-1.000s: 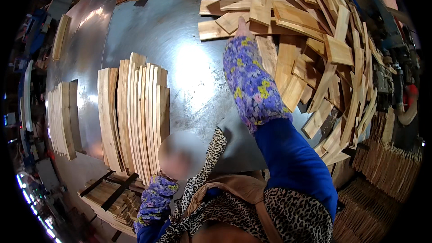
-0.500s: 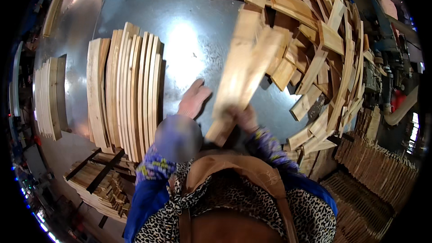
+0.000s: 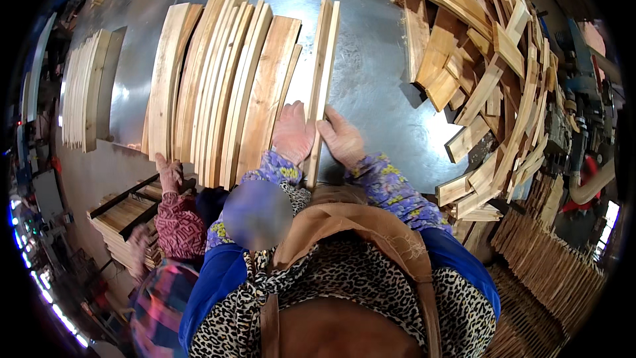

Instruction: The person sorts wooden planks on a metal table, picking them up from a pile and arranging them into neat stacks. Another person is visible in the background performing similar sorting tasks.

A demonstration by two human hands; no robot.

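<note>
The paired boards [image 3: 321, 59], likely stiff, light and best held across both faces, are flanked by an outspread left hand [image 3: 293, 136] and a right hand [image 3: 343, 139] whose closure cannot be told.

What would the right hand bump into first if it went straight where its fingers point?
The right hand would meet the narrow board standing on edge beside it. Its fingers seem to touch that board already, though depth is hard to judge.
</note>
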